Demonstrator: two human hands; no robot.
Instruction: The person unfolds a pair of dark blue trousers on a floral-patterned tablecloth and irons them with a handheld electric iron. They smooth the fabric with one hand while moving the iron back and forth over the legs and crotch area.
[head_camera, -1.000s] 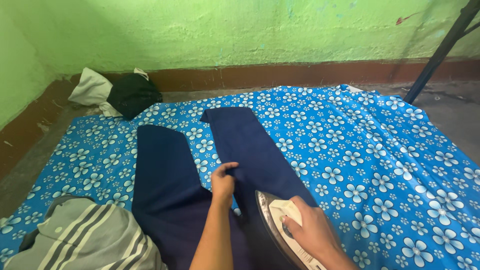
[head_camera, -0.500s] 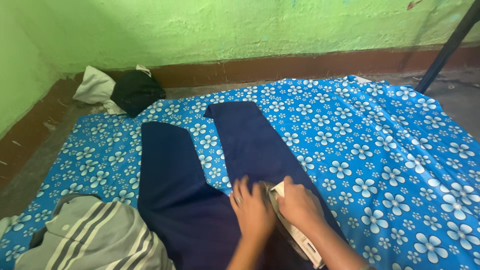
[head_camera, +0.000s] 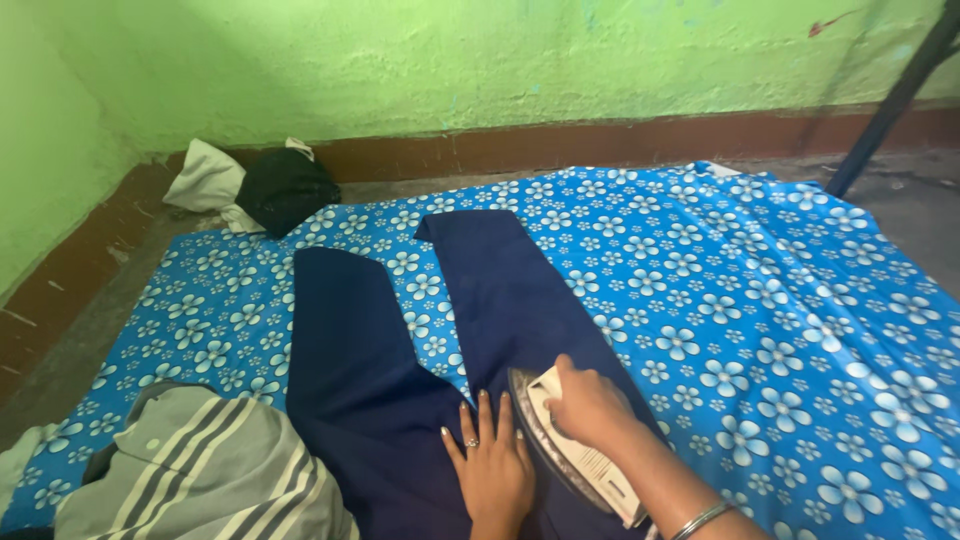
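Navy trousers (head_camera: 450, 340) are spread flat on the blue flowered sheet (head_camera: 760, 300), legs pointing away from you toward the green wall (head_camera: 450, 60), and that's where both your hands are working. In the head view, compared with a second ago, your left hand (head_camera: 493, 470) has quit pinching the inner edge of the right-hand leg; now it lies flat on the cloth, fingers straight and a bit spread, pinning the fabric just left of the iron (head_camera: 570, 450). Your right hand (head_camera: 590, 405) is wrapped shut around the iron's white top. A second ago the iron was tipped up with the soleplate showing; now it sits lower, though still tilted, with the metal edge facing your left hand, right beside your fingertips. I'd say the cloth's been smoothed and you're into pressing that leg near its upper part.

Other stuff around: a grey striped garment (head_camera: 200, 470) bunched at the lower left, touching the trousers' left side, so it could crowd you there. A white and black pile of clothes (head_camera: 255, 185) sits well off in the far corner by the wall. A dark pole (head_camera: 890, 100) leans at the far right, off the sheet.
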